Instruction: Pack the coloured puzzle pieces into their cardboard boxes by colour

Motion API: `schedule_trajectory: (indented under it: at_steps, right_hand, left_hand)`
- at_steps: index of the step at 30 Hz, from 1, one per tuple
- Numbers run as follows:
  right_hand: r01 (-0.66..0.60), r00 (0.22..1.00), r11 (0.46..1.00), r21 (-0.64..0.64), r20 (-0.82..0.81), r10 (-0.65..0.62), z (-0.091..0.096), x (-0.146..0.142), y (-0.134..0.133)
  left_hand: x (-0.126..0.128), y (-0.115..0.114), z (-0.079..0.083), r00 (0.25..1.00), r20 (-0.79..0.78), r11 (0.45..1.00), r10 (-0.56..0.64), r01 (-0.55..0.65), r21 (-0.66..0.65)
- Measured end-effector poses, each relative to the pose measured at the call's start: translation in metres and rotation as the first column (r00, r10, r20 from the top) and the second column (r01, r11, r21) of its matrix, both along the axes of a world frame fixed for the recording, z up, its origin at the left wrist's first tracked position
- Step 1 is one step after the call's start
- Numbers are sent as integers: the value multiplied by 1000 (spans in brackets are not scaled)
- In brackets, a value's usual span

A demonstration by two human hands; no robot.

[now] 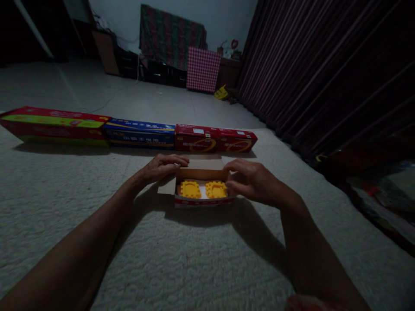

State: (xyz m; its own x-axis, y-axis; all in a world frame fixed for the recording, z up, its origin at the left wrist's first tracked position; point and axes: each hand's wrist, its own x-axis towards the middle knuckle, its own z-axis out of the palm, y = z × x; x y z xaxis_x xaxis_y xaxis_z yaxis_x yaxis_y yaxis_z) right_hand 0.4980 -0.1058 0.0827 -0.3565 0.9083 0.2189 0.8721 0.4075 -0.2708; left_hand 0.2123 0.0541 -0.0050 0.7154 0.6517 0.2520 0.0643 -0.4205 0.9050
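Observation:
A small open cardboard box (pixel 204 201) rests on the quilted pale cover, its back lid (pixel 205 162) raised and its left flap (pixel 167 185) folded outward. Inside lie two yellow plastic pieces with notched edges: the left piece (pixel 190 189) and the right piece (pixel 216 189), with a pale gap between them. My left hand (pixel 162 167) grips the box at its back left corner, fingers over the lid's edge and thumb beneath. At the right end, my right hand (pixel 253 179) pinches the box's side, its fingers and thumb partly hiding the right flap.
Behind the box stands a row of closed cartons: a long red and green carton (pixel 58 127), a blue carton (pixel 139 134) and two red cartons (pixel 196 139). A dark pleated curtain (pixel 308 65) hangs at right. Low furniture with a checked cloth (pixel 203 69) stands across the tiled floor.

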Motion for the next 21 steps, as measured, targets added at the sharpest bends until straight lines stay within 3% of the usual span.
schedule_trajectory:
  at_steps: [4, 8, 13, 18, 21]
  right_hand:
    - [201, 978, 962, 182, -93, -187, -6, 47, 11]
    - [391, 920, 911, 129, -82, -383, -34, 97, 25]
    - [409, 906, 913, -15, -118, -407, -70, 118, 39]
    - [437, 880, 894, -103, -155, -448, -83, 121, 48]
    - [394, 914, 918, -48, -86, -397, -89, 121, 44]
  left_hand:
    - [0, -2, 3, 1000, -6, 1000, 10, -10, 3]
    - [0, -3, 4, 999, -12, 999, 36, -36, -17]
    - [0, -2, 4, 999, -31, 999, 40, -41, -18]
    - [0, -3, 5, 998, -39, 999, 43, -43, -12]
    - [0, -3, 6, 998, -51, 999, 45, -46, -5]
